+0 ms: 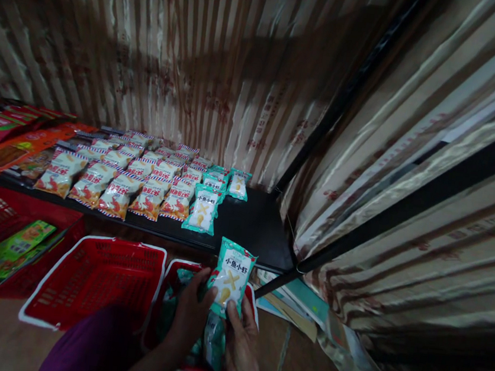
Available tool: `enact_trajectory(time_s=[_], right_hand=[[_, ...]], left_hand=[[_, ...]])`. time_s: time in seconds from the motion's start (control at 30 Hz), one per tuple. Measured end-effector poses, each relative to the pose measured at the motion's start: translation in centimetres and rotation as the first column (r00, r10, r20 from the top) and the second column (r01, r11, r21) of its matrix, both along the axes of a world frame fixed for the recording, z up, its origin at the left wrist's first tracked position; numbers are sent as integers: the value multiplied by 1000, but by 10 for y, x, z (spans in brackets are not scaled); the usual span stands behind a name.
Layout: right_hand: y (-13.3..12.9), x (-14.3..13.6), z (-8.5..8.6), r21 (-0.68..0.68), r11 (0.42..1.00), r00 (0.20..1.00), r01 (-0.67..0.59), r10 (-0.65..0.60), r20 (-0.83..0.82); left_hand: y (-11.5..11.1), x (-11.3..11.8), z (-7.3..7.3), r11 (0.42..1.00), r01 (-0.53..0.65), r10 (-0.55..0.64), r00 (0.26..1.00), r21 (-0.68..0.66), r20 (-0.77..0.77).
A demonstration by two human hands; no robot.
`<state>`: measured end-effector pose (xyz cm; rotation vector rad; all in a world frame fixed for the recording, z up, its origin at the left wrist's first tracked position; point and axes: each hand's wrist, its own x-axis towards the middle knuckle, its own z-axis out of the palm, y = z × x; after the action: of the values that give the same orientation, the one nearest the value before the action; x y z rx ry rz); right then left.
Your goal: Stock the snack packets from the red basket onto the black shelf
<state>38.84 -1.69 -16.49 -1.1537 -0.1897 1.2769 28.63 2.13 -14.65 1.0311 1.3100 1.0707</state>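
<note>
A teal and white snack packet is held tilted upright above a red basket, just in front of the black shelf. My left hand is closed on its left edge, with the thumb and a fingertip showing. At the lower right edge, my right hand grips the same packet, its thumb on the front. Directly below hangs or lies another teal packet; whether my fingers touch it cannot be made out. Similar teal packets stand on the shelf's right part, beside rows of white and orange snack packets.
The red basket under my hands contains more teal packets. To its left sits a red basket with a white rim, then one with green packets. A black pole crosses by the shelf; striped curtains hang behind.
</note>
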Motion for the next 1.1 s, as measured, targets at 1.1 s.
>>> enact_trajectory(time_s=[1.1], right_hand=[[119,70,-1,109,989,725,-102,-1,688]], left_hand=[[94,54,5,939,36,77,948,343,-309]])
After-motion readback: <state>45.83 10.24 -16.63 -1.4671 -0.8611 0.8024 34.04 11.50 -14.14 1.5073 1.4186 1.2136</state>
